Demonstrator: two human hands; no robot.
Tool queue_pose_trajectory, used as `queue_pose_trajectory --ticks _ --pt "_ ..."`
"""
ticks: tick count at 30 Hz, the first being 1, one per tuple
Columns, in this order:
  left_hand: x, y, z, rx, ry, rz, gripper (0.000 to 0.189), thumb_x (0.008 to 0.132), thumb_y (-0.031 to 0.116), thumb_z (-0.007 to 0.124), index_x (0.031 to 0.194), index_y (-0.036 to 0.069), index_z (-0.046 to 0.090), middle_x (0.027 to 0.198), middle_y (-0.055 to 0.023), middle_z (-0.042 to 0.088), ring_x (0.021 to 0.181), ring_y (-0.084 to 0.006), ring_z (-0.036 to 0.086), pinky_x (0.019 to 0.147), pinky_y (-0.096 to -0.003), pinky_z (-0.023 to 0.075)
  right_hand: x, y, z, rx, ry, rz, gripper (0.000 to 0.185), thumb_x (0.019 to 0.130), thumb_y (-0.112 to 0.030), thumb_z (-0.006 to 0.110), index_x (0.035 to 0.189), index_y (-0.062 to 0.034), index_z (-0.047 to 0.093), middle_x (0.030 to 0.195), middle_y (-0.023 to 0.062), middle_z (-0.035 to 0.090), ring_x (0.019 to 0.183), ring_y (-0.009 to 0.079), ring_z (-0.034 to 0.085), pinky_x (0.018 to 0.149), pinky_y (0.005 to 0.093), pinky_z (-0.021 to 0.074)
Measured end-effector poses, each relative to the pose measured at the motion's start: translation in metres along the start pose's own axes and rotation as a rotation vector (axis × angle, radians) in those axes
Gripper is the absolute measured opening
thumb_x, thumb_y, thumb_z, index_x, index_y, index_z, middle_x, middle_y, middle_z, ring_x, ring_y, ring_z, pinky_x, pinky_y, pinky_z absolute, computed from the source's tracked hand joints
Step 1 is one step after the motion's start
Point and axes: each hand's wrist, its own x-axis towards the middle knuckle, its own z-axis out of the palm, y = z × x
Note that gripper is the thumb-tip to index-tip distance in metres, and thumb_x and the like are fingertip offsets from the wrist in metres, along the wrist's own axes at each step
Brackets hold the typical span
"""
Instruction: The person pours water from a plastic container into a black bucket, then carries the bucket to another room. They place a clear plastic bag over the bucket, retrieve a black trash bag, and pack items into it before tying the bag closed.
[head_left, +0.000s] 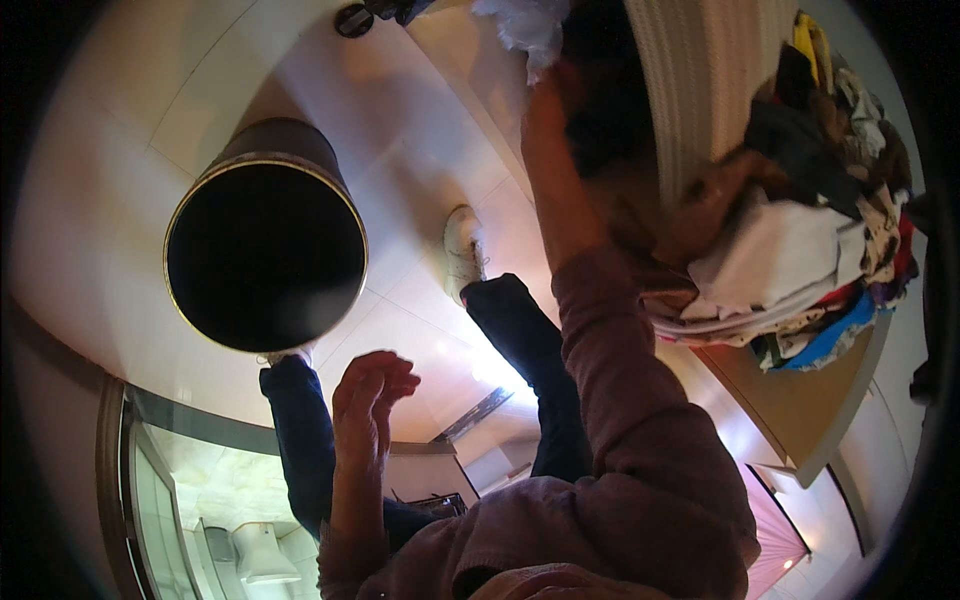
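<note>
My right arm stretches up to the top of the view, where my right hand (551, 79) grips a crumpled translucent plastic bag (525, 30); shadow hides most of its fingers. Dark material (607, 90) lies just right of that hand, too dim to identify. Loosely curled and empty, my left hand (373, 390) hangs in front of my body. Beyond it on the left stands an upright cylindrical bin (281, 142) with a gold-coloured rim. Its inside looks black, so any contents cannot be told.
Heaped clothes (780, 240) lie on a wooden-sided piece of furniture (810, 405) at right, beside ribbed pale fabric (690, 90). A small dark round object (353, 20) sits on the tiled floor (390, 247). Behind me at lower left, a doorway (112, 450) shows a toilet (264, 555).
</note>
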Motion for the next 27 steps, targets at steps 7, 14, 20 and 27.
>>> queue_pose_trajectory --ticks 7,14,20,27 --pt "0.015 -0.017 0.009 0.016 -0.083 -0.083 0.033 0.085 0.027 0.051 0.11 0.005 0.051 0.101 -0.0121 0.058 0.086 -0.0228 0.06 0.074 -0.0309 0.0469 -0.091 -0.041 -0.108 0.624 0.056 0.596 0.014 0.082 -0.015 0.043 0.085 -0.0058 0.053 0.088 0.0066 0.056 0.083 0.0195 0.05 0.079 0.03 0.0396" --pt "0.022 -0.039 0.011 -0.05 -0.099 -0.156 0.077 0.077 0.043 0.059 0.134 0.01 0.019 0.134 -0.0171 0.026 0.121 -0.0338 0.032 0.092 -0.0533 0.0304 -0.188 -0.102 -0.193 0.55 -0.604 0.568 0.018 0.081 -0.011 0.042 0.068 -0.0031 0.053 0.093 0.0164 0.059 0.087 0.0235 0.056 0.081 0.0331 0.0422" --pt "0.037 -0.06 -0.009 -0.157 -0.091 -0.041 0.059 0.083 0.038 0.053 0.129 0.008 0.031 0.126 -0.0145 0.037 0.117 -0.0264 0.036 0.095 -0.0453 0.0322 -0.248 -0.13 -0.227 0.432 -1.183 0.578 0.012 0.069 0.002 0.043 0.061 -0.0019 0.051 0.094 0.0148 0.061 0.09 0.0231 0.056 0.081 0.0311 0.0406" --pt "0.026 -0.063 -0.038 -0.378 -0.183 -0.048 0.038 0.084 0.023 0.053 0.115 0.003 0.044 0.113 -0.0105 0.048 0.109 -0.024 0.044 0.094 -0.039 0.0375 -0.256 -0.137 -0.241 0.286 -1.444 0.382 0.01 0.064 0.005 0.044 0.061 -0.0034 0.05 0.094 0.0116 0.062 0.092 0.022 0.056 0.083 0.0319 0.041"
